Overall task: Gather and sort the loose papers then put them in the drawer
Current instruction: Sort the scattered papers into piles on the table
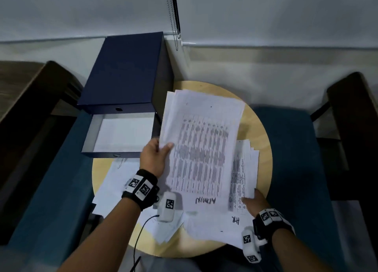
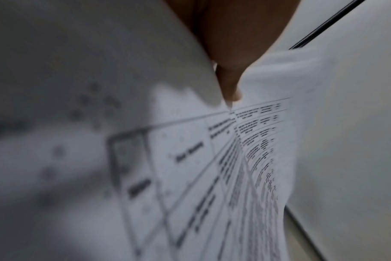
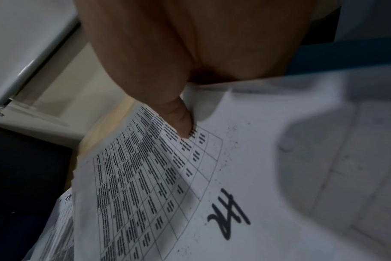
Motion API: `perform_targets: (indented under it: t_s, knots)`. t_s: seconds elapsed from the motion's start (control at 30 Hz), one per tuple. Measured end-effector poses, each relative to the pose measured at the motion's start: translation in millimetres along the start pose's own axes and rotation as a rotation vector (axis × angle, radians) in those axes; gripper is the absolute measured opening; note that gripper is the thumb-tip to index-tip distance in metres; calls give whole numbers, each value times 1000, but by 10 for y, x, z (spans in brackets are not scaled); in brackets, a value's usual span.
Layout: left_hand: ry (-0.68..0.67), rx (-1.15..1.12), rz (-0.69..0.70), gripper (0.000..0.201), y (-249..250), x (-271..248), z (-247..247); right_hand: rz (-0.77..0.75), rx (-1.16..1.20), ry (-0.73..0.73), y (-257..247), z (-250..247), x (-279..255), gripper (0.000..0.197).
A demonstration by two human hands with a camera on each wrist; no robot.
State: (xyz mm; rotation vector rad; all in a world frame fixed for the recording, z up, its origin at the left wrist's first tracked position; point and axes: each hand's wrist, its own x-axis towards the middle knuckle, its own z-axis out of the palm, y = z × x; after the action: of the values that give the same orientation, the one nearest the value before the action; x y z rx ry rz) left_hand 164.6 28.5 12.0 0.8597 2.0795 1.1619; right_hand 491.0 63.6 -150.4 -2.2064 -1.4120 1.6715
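My left hand (image 1: 160, 150) pinches the left edge of a stack of printed sheets marked ADMIN (image 1: 202, 145), held tilted above the round wooden table (image 1: 261, 128). In the left wrist view a fingertip (image 2: 230, 88) presses between the blurred sheets (image 2: 190, 167). My right hand (image 1: 250, 200) grips the near corner of a second stack marked HR (image 1: 243, 169), which lies on the table's right side. Its thumb (image 3: 181, 121) sits on the top HR sheet (image 3: 212, 176); the fingers are hidden beneath. The dark blue drawer (image 1: 122, 132) stands open at the left with a white sheet inside.
The drawer belongs to a dark blue box (image 1: 126, 71) against the wall. More loose sheets (image 1: 114, 181) lie at the table's near left under my left wrist. Blue-cushioned seats with dark frames flank the table (image 1: 286, 149). A blind's bead chain (image 1: 173, 26) hangs behind.
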Motion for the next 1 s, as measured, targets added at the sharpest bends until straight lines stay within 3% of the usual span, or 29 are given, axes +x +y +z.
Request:
perform_targets:
  t_s: [0.2,0.3,0.57,0.83,1.0]
  knots:
    - [-296,186,-404,59,-760,-262,425,-22,74,-14,11,-15,73,43]
    - [-376,267,-506,68,-1088,-332,527,-13,63,-34,26,-30,101,36]
    - [-176,374,-374,60,-1180,-318,434,-19,-7,-48,35,-63,105,30]
    - [-350,350,-365,61,-933,-432,874,28,153,-4,-8,-61,94,39]
    - [-292,252,-419,66,-1036,-399,986,7,191,-60,48,-73,137,38]
